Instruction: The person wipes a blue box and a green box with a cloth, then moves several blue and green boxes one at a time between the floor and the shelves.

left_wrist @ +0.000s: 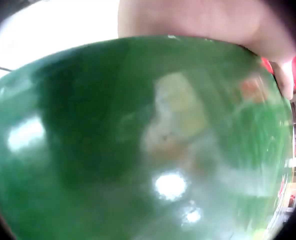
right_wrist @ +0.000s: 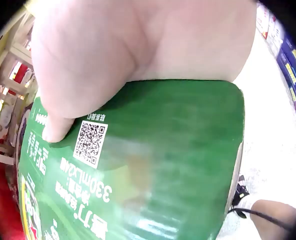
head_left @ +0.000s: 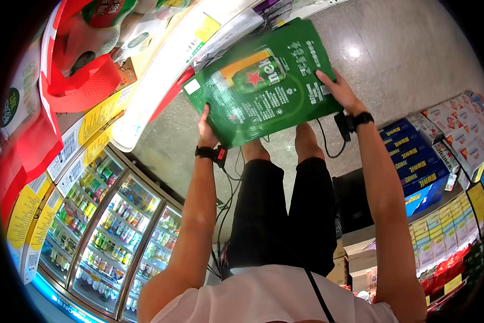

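Observation:
A green cardboard beer case (head_left: 258,116), printed with a can and a red star, is held out at a tilt in front of the legs. My left hand (head_left: 206,132) grips its near left edge, thumb on the printed face and the other fingers hidden. At the opposite end my right hand (head_left: 343,94) holds the right edge, its thumb also lying on the face. In the left wrist view the glossy green case (left_wrist: 103,150) fills most of the picture. The right wrist view shows the thumb (right_wrist: 58,127) beside a QR code (right_wrist: 90,142) on the case.
A white shelf edge (head_left: 161,70) with price labels runs close by at the upper left, near red-strapped bottle packs. Glass-door drink fridges (head_left: 113,231) stand at lower left. Stacked blue boxes (head_left: 414,156) are at right. Cables (head_left: 228,199) hang from the wrist cameras.

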Action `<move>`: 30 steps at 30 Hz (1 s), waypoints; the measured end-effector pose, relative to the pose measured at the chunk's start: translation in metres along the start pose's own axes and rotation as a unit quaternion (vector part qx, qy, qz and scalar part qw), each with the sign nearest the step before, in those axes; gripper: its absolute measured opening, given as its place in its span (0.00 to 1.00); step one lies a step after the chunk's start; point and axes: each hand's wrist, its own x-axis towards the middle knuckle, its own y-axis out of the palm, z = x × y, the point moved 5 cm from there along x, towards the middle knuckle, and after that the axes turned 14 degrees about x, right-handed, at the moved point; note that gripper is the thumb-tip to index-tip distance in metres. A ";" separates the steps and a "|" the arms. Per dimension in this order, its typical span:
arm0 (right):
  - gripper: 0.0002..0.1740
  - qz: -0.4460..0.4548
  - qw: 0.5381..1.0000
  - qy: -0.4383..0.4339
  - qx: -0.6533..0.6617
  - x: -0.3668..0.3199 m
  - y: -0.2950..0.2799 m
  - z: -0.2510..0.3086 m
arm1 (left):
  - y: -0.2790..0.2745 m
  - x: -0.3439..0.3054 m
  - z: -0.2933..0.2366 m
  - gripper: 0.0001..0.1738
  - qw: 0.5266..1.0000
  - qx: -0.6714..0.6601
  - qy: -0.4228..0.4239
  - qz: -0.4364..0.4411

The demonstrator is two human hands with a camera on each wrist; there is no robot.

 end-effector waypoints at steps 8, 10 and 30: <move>0.37 -0.099 0.992 0.017 0.080 -0.060 0.007 -0.084 | -0.023 0.008 -0.016 0.27 0.994 0.098 -0.039 0.017; 0.37 -0.103 0.990 0.025 0.088 -0.075 0.015 -0.079 | -0.026 0.007 -0.020 0.23 0.992 0.117 -0.038 -0.001; 0.27 -0.181 0.902 0.057 0.387 -0.146 0.023 -0.167 | -0.024 -0.019 -0.019 0.26 0.976 0.186 -0.063 0.096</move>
